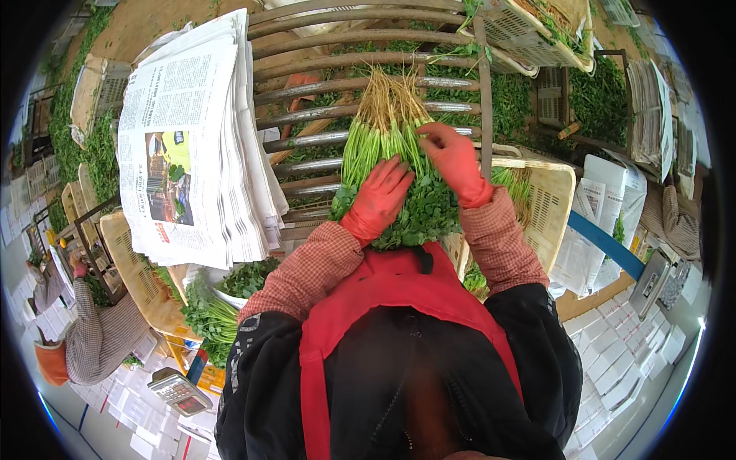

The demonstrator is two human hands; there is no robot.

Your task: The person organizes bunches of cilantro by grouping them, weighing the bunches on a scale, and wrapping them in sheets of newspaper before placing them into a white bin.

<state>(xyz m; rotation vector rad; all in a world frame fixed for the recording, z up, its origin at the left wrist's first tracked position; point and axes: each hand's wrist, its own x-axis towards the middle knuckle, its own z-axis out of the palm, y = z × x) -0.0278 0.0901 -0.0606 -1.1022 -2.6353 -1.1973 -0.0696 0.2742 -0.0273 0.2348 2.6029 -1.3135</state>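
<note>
A bunch of rooted leafy greens (382,138) lies on a slatted metal rack, its pale brown roots pointing away from me and its leaves toward my red apron (402,276). My left hand (379,198), in a red rubber glove, rests palm down across the stems near the leaves. At the bunch's right edge, my right hand (457,161) wears a matching glove. Its thumb and forefinger curl close together at the outer stems; whether a stem is pinched between them is unclear. To the left, a thick stack of newspapers (184,144) lies on the rack.
Bars of the metal rack (310,138) show around the bunch. Plastic crates (552,195) flank me, with more greens (213,322) low at left. A digital scale (179,391) stands behind left. A co-worker (103,339) is at far left; another person's sleeve (673,213) shows far right.
</note>
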